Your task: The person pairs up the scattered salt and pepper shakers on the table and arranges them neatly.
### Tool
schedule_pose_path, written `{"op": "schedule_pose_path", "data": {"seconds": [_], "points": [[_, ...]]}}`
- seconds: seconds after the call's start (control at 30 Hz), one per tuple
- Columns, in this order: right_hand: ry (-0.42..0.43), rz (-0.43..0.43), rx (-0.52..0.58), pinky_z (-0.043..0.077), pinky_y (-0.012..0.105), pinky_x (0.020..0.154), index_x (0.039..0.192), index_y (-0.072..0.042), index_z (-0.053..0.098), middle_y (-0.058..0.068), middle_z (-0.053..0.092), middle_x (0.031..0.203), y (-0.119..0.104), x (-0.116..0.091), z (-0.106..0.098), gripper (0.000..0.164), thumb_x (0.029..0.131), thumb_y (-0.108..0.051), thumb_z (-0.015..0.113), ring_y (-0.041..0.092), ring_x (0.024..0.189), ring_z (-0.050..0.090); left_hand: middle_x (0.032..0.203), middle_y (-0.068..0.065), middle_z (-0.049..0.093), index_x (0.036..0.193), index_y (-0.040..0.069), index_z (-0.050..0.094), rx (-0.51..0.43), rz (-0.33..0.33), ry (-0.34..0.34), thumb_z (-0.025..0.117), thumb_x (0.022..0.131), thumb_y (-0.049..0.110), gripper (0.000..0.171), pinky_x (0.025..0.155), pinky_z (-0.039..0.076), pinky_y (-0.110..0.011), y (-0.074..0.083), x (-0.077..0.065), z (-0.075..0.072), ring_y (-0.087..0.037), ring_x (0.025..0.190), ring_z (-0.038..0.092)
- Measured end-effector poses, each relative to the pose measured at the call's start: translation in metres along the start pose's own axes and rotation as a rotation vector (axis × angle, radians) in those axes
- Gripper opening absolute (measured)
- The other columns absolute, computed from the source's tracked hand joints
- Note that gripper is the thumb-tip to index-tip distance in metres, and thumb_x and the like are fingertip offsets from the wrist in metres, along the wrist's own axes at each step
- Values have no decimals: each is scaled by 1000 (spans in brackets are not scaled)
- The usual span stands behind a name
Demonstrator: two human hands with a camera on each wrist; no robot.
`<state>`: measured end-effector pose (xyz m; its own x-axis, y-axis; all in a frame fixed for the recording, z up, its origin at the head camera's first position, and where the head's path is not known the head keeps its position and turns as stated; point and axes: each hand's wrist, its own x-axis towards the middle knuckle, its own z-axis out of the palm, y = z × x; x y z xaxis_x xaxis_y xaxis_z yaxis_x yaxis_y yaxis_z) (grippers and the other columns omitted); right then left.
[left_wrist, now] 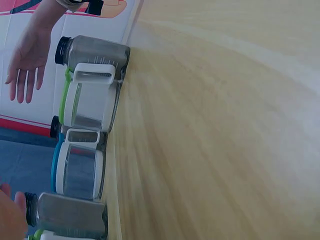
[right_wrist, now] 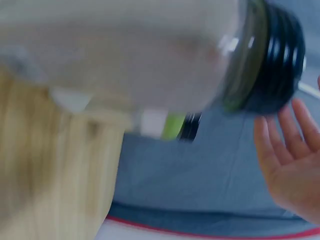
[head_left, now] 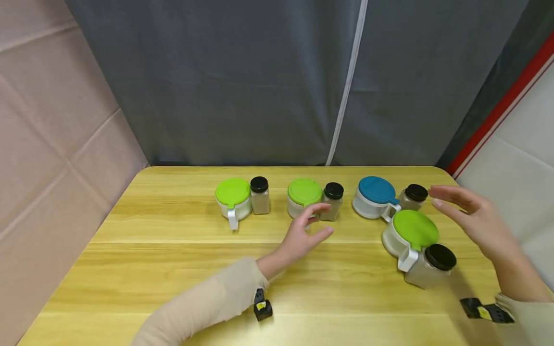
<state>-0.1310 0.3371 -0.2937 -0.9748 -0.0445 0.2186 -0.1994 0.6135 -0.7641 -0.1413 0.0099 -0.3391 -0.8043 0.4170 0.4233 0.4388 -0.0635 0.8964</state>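
While two hands hover apart, pots and jars stand about them

Where the line begins, ahead of the left hand (head_left: 299, 236) and to its left, the first lime-lidded pot (head_left: 233, 197) stands close beside the first black-lidded jar (head_left: 259, 195), both on a wooden table (head_left: 173, 269). Next is the wrist of that hand, wearing a black device (head_left: 261, 310) with a yellow patch; any lettering on it is too small to make out. The left hand has its fingers gently bent, the thumb well away from them. Just beyond its fingers are the second lime-lidded pot (head_left: 304, 191) and, beside that, the second black-lidded jar (head_left: 333, 201); whether the fingertips touch this jar I cannot tell.

Between the hands stands a blue-lidded pot (head_left: 374, 194). The third black-lidded jar (head_left: 414, 196) is just left of the right hand's (head_left: 482, 218) fingertips. Nearer the person, left of that hand, are the third lime-lidded pot (head_left: 412, 233) and the fourth black-lidded jar (head_left: 433, 266), whose side bears fine scale-like marks (left_wrist: 102, 61), too small to read. The right hand is loosely spread, thumb apart from fingers, grasping nothing.
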Motion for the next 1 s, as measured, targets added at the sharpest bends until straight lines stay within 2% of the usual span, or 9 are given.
{"op": "schedule_pose_path", "data": {"seconds": [0.1, 0.2, 0.37, 0.53, 0.6, 0.83, 1.0], "points": [[-16, -2, 7, 33, 7, 69, 124, -9, 47, -17, 53, 109, 14, -7, -6, 34, 90, -16, 51, -8, 100, 42, 121, -21, 44, 121, -8, 42, -43, -38, -74, 58, 82, -4, 43, 92, 35, -39, -1, 2, 6, -26, 113, 41], [-28, -19, 23, 34, 6, 70, 122, -4, 47, -15, 54, 108, 28, -14, -13, 32, 90, -9, 51, -6, 98, 46, 122, -18, 45, 122, -6, 43, -46, -76, -137, 59, 83, 0, 43, 92, 36, -36, -5, 5, 12, -23, 112, 42], [-91, -40, 13, 39, 8, 69, 119, -2, 49, -15, 55, 106, 52, -25, -22, 29, 90, -3, 49, -5, 92, 51, 124, -10, 47, 123, 0, 44, -59, -174, -204, 61, 83, 7, 44, 93, 35, -33, -24, 14, 22, -14, 112, 42], [-242, -79, 57, 43, 13, 69, 120, -1, 48, -13, 55, 107, 73, -29, -26, 30, 90, 4, 45, -1, 94, 52, 121, 5, 47, 124, 10, 45, -35, -266, -257, 63, 82, 16, 46, 91, 35, -25, -50, 27, 34, -6, 110, 42], [-310, -94, 93, 43, 14, 70, 120, 1, 47, -11, 55, 109, 79, -30, -27, 32, 90, 7, 42, 0, 96, 51, 121, 7, 46, 125, 12, 45, -15, -287, -278, 64, 82, 20, 47, 90, 35, -23, -55, 31, 39, -4, 109, 43], [-510, -114, 317, 43, 18, 77, 125, 4, 40, -9, 50, 119, 91, -36, -27, 37, 90, 14, 31, 1, 106, 47, 123, 8, 44, 126, 16, 44, 14, -349, -294, 65, 81, 24, 51, 87, 37, -20, -65, 45, 54, -6, 110, 42], [-544, -133, 337, 42, 16, 78, 126, 2, 39, -10, 47, 122, 93, -42, -24, 41, 88, 17, 33, -2, 108, 43, 124, 11, 42, 127, 19, 44, 67, -355, -300, 67, 80, 26, 53, 86, 37, -21, -74, 52, 65, -9, 111, 42]]}}
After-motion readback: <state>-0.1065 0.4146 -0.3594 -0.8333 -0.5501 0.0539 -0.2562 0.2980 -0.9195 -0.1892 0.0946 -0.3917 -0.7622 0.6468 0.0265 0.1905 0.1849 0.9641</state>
